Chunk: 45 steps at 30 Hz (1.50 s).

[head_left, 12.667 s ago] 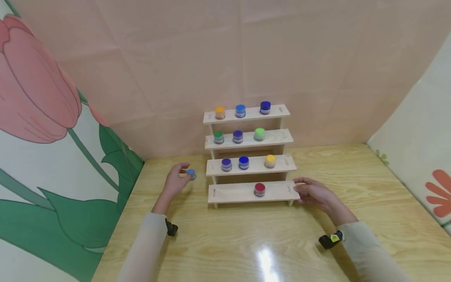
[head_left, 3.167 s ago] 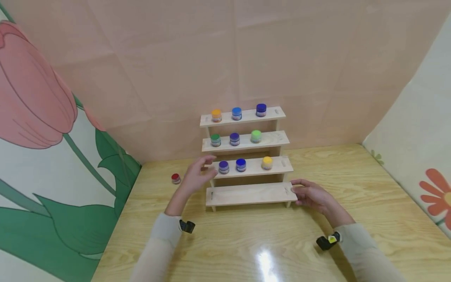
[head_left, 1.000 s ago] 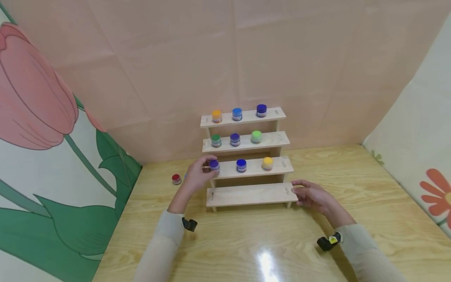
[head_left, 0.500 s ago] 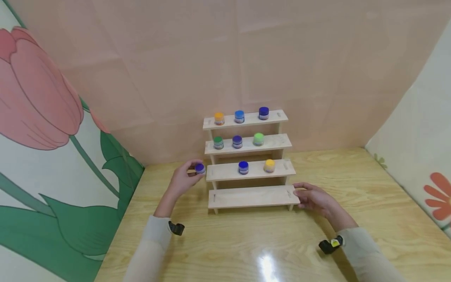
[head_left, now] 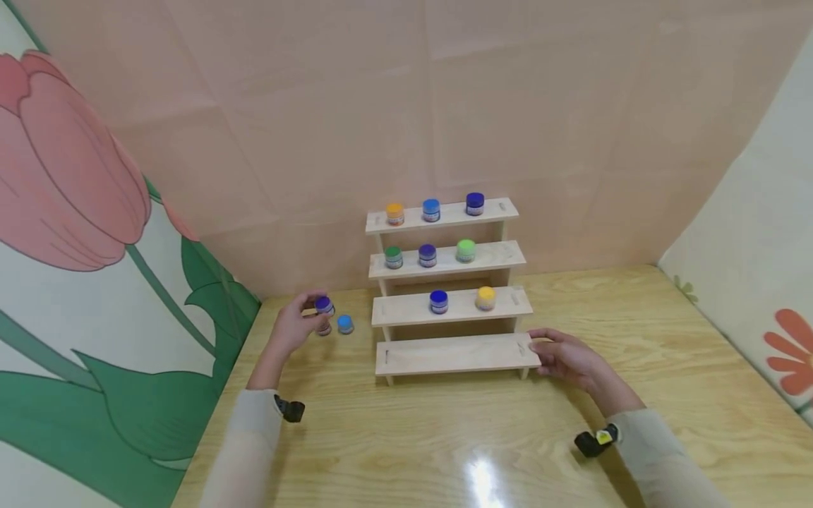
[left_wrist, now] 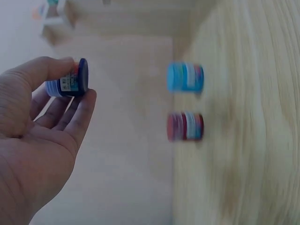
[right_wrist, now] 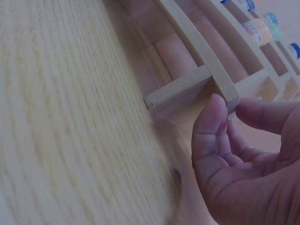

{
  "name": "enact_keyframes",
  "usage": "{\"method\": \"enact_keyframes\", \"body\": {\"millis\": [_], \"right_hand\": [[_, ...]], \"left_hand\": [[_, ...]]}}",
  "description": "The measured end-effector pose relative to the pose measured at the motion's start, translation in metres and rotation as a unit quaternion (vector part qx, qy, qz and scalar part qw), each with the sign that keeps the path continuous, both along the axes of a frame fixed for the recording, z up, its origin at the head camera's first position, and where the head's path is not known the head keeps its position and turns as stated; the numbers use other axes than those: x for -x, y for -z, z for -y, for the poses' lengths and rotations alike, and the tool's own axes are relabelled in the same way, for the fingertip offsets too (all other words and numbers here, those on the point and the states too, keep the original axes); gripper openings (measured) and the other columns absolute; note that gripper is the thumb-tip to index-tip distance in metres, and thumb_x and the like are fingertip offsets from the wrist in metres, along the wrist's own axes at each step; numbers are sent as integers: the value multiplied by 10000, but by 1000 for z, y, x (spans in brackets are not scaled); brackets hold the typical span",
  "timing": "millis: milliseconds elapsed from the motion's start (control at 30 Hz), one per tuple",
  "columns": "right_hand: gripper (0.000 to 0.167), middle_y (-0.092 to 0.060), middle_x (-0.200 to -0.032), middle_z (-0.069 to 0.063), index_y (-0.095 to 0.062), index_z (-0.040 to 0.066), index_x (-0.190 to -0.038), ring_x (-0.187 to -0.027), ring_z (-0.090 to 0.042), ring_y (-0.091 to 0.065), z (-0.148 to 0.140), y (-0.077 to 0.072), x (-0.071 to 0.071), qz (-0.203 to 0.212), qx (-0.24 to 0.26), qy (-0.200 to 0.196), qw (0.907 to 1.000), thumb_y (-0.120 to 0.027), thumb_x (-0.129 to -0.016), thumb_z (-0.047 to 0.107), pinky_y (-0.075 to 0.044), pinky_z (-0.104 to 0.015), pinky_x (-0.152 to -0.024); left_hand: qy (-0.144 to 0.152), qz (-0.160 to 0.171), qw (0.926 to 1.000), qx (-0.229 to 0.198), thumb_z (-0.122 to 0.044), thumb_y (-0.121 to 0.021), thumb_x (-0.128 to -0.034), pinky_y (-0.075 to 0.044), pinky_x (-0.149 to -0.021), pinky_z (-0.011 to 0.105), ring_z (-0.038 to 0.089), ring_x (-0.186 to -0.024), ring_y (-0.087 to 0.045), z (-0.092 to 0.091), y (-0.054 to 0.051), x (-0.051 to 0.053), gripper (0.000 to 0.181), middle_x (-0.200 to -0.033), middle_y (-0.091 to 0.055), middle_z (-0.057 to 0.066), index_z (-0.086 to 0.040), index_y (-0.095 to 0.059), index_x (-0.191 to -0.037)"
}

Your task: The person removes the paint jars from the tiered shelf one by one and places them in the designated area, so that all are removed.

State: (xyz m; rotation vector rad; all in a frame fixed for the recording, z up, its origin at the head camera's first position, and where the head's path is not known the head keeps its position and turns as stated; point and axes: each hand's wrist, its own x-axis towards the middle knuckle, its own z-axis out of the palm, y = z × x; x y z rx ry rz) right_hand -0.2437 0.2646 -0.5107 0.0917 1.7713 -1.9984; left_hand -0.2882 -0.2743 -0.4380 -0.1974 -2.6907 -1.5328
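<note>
A pale sleeve (head_left: 238, 451) rises from the bottom edge at the left, leaning a little to the right, with a black wrist camera (head_left: 291, 408) at its cuff. The left hand (head_left: 295, 328) reaches on from it, bent at the wrist so that the fingers point to the right. Its thumb and fingers grasp a purple jar (head_left: 324, 305) from opposite sides, lid up; the left wrist view shows the palm behind the jar and the jar held clear of the table (head_left: 406, 437). Close to this hand, a red jar (left_wrist: 185, 126) stands upright on the table, partly covered by the fingertips in the head view. Just to its right stands a light blue jar (head_left: 345, 324).

Next comes a wooden four-step shelf (head_left: 457, 356). Three jars stand on each of the top two steps; a dark blue jar (head_left: 439, 302) and a yellow jar (head_left: 485, 298) stand on the third.

At the shelf's right end, the right hand (head_left: 568, 361) pinches the end of the bottom step between thumb and fingertips, the other fingers bent inward. Its forearm slants up and leftward out of the lower right corner.
</note>
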Motion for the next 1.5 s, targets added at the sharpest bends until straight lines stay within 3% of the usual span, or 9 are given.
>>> {"method": "enact_keyframes", "body": {"millis": [133, 367, 800, 1067, 1500], "right_hand": [[420, -718, -953, 12, -453, 66, -1391, -803, -99, -668, -1, -1, 0, -11, -77, -8, 10000, -614, -1012, 143, -583, -260, -687], [477, -711, -962, 6, -416, 54, -1430, -805, -106, -661, -3, 0, 2, 57, -130, 19, 9999, -622, -1011, 152, -583, -265, -691], [401, -714, -980, 9, -458, 81, -1381, -824, -106, -671, -1, -3, 1, 47, -49, -34, 10000, -611, -1015, 144, -585, -259, -697], [336, -711, -972, 8, -495, 102, -1328, -821, -111, -673, -1, -2, 2, 81, -27, 32, 10000, -607, -1011, 122, -585, -266, -697], [360, -699, -976, 0, -473, 87, -1348, -819, -120, -664, 0, -1, 0, 91, -63, 51, 9999, -604, -1014, 124, -586, -272, -702]], "left_hand": [[-169, 48, 9986, 498, -213, -698, -976, -513, -1013, 524, 383, -1328, -500, 18, 4, 3, 518, -1405, -562, 181, -98, -521, -1449], [-248, 151, 9976, 633, -167, -696, -973, -468, -1048, 564, 422, -1330, -483, 38, 12, 9, 510, -1405, -552, 223, -45, -516, -1434], [-400, 462, 9958, 683, -71, -704, -950, -384, -1122, 572, 456, -1331, -473, 61, 49, 29, 497, -1396, -541, 275, 12, -526, -1407], [-547, 670, 9930, 807, -14, -677, -953, -426, -1097, 538, 438, -1304, -499, 71, 72, 43, 455, -1392, -545, 281, 21, -537, -1385], [-586, 834, 9902, 953, 7, -670, -948, -428, -1094, 543, 440, -1296, -503, 70, 78, 49, 449, -1390, -543, 285, 9, -537, -1377]]}}
